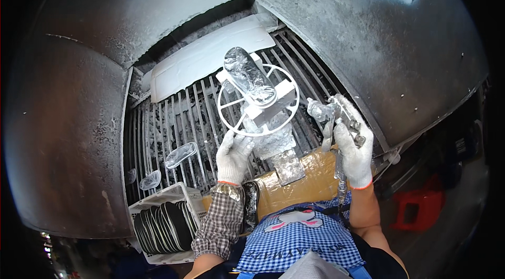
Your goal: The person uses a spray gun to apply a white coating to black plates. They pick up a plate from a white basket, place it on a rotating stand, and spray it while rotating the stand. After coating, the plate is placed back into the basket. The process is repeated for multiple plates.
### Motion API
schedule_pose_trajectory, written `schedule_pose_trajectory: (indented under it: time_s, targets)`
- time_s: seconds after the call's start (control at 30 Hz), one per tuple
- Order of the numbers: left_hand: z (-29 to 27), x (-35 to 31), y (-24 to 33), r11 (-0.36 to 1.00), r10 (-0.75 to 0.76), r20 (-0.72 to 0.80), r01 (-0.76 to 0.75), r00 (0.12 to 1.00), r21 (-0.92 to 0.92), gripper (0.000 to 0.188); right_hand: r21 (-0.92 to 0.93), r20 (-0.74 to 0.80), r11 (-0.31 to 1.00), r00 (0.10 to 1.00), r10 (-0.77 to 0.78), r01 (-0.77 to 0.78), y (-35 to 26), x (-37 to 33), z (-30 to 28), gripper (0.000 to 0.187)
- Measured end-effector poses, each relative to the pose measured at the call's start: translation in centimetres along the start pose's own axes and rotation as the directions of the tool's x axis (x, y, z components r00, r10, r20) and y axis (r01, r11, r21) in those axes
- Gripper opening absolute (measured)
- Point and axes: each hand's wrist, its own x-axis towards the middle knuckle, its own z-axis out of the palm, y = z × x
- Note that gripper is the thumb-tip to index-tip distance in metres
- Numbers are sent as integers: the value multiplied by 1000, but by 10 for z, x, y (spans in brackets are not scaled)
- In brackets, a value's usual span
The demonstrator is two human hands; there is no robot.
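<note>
A white wheel-shaped stand (295,101) with thin spokes stands over the slatted grate. On the blocks at its middle lies a long oval, sole-shaped piece (243,68), dark and glossy, with a white edge at its near end. My left hand (232,159), in a white knitted glove, has its fingers curled at the near left of the wheel's rim. Off to the right of the wheel, my gloved right hand (355,153) grips a metal spray gun (322,111) coated in whitish residue, its nozzle end facing left toward the wheel. A hose runs down from the gun.
Stained metal walls (400,42) enclose the grate (181,116). A white sheet (210,53) covers its back. Oval film-like pieces (181,155) lie at left. A white crate (195,200) holds several dark flat pieces. Taped cardboard (315,176) edges the front; a red stool (418,209) stands right.
</note>
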Motion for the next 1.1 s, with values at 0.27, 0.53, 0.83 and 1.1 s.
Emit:
schedule_pose_trajectory:
  time_s: [0.27,0.53,0.83,1.1]
  targets:
    - [-5,12,21,999,44,-96,-43,994,14,37,-4,21,1000,1000,-7,7,8,3,1,65]
    - [-12,28,43,990,135,-82,-131,988,50,38,13,185,998,981,57,-60,17,12,11,58]
    - [-21,49,61,980,194,-102,-189,976,61,42,14,107,998,993,-56,55,35,35,20,55]
    - [-21,62,67,971,228,-127,-215,965,105,49,11,129,1000,991,16,-17,25,28,26,57]
